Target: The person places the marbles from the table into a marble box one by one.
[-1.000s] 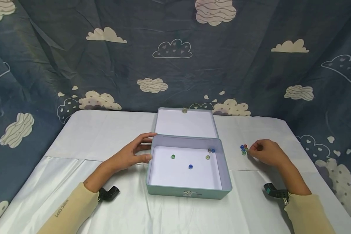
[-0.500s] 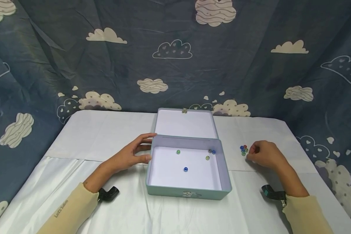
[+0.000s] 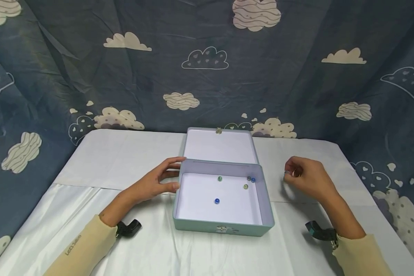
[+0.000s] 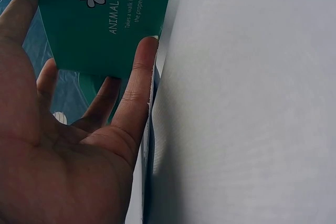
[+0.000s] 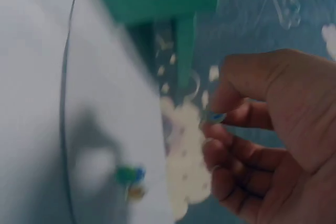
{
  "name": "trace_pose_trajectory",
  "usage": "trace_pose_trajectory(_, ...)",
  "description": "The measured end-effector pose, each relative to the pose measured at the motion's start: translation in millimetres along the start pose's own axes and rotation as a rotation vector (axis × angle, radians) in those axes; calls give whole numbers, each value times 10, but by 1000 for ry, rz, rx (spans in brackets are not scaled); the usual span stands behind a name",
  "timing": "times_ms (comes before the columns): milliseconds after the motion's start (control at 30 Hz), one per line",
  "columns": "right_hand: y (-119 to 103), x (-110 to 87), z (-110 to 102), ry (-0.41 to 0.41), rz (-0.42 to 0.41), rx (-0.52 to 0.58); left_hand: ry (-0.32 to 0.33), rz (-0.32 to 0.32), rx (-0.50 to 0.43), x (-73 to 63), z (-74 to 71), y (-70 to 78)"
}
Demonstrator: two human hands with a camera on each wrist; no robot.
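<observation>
A green metal box with a pale inside stands with its lid thrown back behind it. On its floor lie a green marble, a blue marble, and several more near the right wall. My left hand rests on the left wall, its straight, spread fingers touching the green side. To the right of the box, my right hand is raised over the table. Thumb and forefinger pinch a clear marble with blue in it. Below, loose marbles look blurred; the hand hides them in the head view.
A white cloth covers the table, with a fold line running across it. Dark blue fabric with a cloud print hangs behind and at both sides. Both wrists carry black cameras.
My right hand has lifted a marble from the small cluster and moved slightly left. Inside the box, the green marble has rolled rightward and the blue one toward the front left. My left hand stays put.
</observation>
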State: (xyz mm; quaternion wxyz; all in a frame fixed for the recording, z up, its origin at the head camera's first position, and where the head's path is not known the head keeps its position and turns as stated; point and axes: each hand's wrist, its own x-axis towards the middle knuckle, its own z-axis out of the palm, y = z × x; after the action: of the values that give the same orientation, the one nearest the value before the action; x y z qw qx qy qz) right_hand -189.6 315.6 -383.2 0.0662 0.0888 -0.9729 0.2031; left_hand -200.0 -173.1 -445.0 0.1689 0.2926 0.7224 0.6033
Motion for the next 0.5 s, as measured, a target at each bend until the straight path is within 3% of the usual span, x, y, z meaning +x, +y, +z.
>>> trace_pose_trajectory(167,-302,-86,33,156,-134,67,1,1,12,2,0,-10)
trace_pose_trajectory(267,-438,-119,86,210,-219,107,-2,-2,14,1,-3,-8)
trace_pose_trajectory(500,-660,-95,248,165,-352,157,2,-2,7,9,-5,-11)
